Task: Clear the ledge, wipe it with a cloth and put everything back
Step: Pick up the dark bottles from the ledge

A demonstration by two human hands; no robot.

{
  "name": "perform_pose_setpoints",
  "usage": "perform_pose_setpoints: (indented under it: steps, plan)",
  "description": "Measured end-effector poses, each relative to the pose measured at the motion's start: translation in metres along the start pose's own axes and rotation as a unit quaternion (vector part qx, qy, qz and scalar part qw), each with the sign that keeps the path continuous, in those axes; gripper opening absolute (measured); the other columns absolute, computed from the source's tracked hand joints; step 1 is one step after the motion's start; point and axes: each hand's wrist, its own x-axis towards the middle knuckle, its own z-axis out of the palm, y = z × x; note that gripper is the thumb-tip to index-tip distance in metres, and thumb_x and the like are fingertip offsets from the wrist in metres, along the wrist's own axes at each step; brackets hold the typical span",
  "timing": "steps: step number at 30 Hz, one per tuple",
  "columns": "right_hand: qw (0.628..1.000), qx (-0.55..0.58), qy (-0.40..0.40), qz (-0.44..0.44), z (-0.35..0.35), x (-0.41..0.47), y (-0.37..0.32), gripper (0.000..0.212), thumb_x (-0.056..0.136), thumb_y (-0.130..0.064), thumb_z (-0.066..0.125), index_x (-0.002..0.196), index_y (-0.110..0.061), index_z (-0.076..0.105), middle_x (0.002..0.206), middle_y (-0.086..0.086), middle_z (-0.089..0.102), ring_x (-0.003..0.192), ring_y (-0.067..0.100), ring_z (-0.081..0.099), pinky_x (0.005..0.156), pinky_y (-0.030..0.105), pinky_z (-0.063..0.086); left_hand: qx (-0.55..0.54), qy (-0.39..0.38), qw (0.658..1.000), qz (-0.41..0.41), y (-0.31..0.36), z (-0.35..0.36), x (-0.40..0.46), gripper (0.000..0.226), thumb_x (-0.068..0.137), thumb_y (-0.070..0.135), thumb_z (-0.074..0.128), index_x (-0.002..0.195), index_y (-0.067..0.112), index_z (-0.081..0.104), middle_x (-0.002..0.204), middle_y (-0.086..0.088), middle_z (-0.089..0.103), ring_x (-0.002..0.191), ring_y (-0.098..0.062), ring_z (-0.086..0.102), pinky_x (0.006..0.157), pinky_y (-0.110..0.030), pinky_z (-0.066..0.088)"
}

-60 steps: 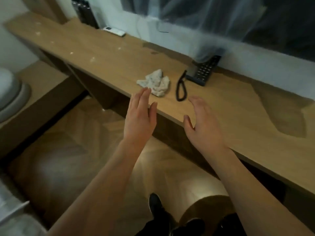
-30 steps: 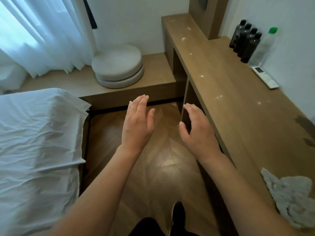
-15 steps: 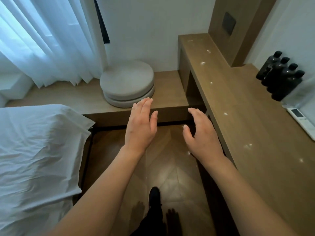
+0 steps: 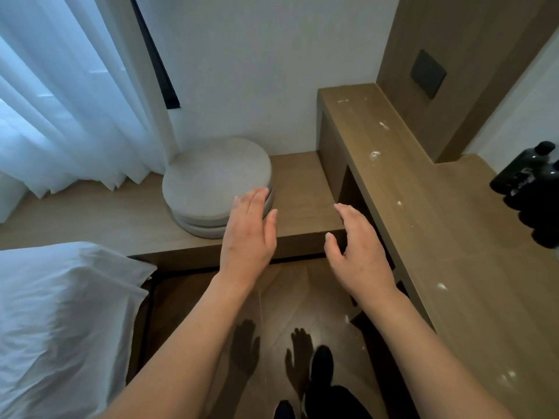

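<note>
Closer to the cushions [image 4: 216,182] than half a second ago; left hand [image 4: 248,234] and right hand [image 4: 360,252] empty, fingers released. Cushions on ledge [image 4: 90,213] by corner. Risk: grabbing only the top cushion, lower one sliding off.

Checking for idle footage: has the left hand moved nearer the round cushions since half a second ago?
Yes. The left hand now overlaps the round cushions; earlier it sat just below them.
</note>
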Motion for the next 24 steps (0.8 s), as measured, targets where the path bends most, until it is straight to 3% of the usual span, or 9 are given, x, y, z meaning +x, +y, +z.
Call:
perform_pose_setpoints:
  steps: [8, 13, 16, 24]
  plan:
    - [0.999, 0.020, -0.028, -0.002, 0.027, 0.153, 0.041, 0.056, 0.099, -0.027, 0.053, 0.152, -0.021, 0.034, 0.155, -0.003, 0.038, 0.146, 0.009, 0.028, 0.119, 0.028, 0.024, 0.007, -0.033, 0.999, -0.014, -0.037, 0.087, 0.123, 0.040, 0.103, 0.020, 0.051, 0.139, 0.002, 0.051, 0.135, -0.014, 0.058, 0.130, -0.026, 0.052, 0.114, -0.049, 0.040]
    - [0.999, 0.021, -0.032, -0.012, 0.018, 0.239, 0.047, 0.055, 0.100, -0.028, 0.051, 0.152, -0.022, 0.033, 0.156, -0.005, 0.036, 0.146, 0.007, 0.024, 0.119, 0.025, 0.021, 0.003, -0.011, 1.000, -0.002, -0.044, 0.112, 0.218, 0.039, 0.104, 0.023, 0.047, 0.137, 0.003, 0.052, 0.136, -0.013, 0.058, 0.130, -0.026, 0.051, 0.122, -0.041, 0.028]
    - [0.999, 0.015, -0.029, -0.012, 0.016, 0.276, 0.053, 0.054, 0.100, -0.027, 0.051, 0.152, -0.021, 0.035, 0.156, -0.004, 0.036, 0.146, 0.008, 0.026, 0.121, 0.029, 0.022, -0.015, -0.007, 1.000, -0.006, -0.048, 0.128, 0.253, 0.038, 0.104, 0.022, 0.047, 0.136, 0.003, 0.052, 0.136, -0.013, 0.057, 0.130, -0.025, 0.051, 0.121, -0.045, 0.030]
    - [0.998, 0.004, -0.007, 0.062, 0.023, 0.359, 0.083, 0.055, 0.101, -0.029, 0.050, 0.153, -0.021, 0.033, 0.158, -0.005, 0.034, 0.146, 0.009, 0.025, 0.114, 0.020, 0.014, -0.043, -0.068, 0.997, 0.005, -0.074, 0.193, 0.333, 0.038, 0.103, 0.022, 0.049, 0.135, 0.004, 0.055, 0.135, -0.013, 0.059, 0.129, -0.026, 0.052, 0.114, -0.054, 0.038]
